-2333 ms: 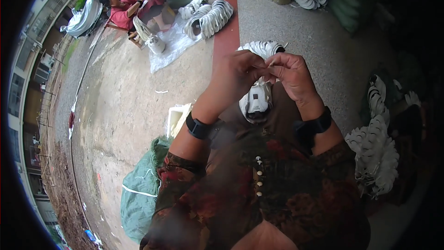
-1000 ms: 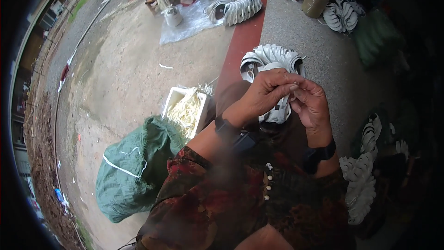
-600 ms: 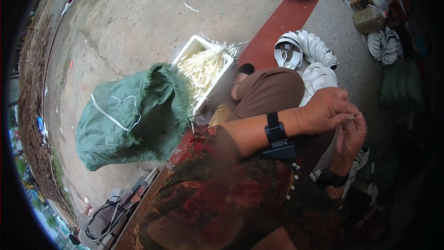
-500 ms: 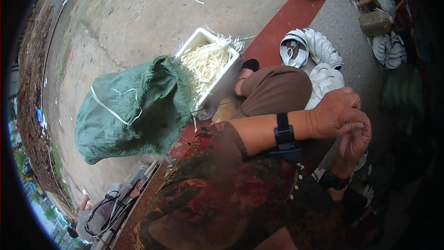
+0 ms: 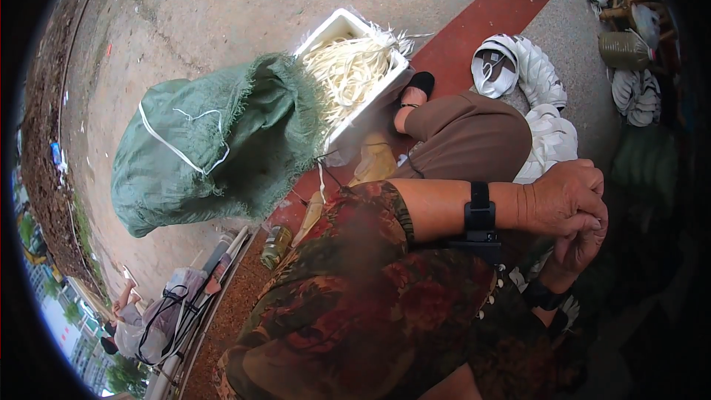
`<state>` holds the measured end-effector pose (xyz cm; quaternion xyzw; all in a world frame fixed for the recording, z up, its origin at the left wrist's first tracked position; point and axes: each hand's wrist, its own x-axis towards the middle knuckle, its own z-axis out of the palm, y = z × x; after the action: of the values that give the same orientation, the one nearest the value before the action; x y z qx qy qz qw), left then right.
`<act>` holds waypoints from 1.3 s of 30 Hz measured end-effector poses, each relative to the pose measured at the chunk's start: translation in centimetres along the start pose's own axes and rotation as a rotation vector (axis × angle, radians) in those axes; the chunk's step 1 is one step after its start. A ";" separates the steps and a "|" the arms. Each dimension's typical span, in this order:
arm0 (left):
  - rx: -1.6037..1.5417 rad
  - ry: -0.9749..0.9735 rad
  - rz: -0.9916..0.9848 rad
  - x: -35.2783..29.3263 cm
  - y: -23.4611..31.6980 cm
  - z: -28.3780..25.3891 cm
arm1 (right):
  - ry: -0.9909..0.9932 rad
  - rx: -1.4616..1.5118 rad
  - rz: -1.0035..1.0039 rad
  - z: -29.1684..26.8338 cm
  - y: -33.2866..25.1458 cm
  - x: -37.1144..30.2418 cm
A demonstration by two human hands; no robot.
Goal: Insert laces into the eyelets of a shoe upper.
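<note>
Both hands (image 5: 574, 211) clasped together as before — view swung left, green sack (image 5: 215, 144) now central

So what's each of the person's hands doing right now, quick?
Left hand: curled closed over the right hand; what it grips cannot be told.
Right hand: fingers bent, pressed against the left; any held thing is hidden.

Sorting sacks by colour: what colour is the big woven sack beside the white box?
Green, tied with white cord; the sack shows best in the head view.
</note>
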<state>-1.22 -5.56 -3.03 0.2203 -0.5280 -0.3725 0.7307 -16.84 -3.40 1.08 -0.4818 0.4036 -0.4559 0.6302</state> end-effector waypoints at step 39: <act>0.474 -0.388 -0.357 -3.9 -1.2 1.2 | -0.016 -0.286 -0.253 -3.8 -4.9 -2.7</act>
<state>-3.32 -3.17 -5.86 0.3979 -0.6818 -0.3963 0.4687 -22.08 -2.31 5.20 -0.6171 0.3954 -0.4657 0.4960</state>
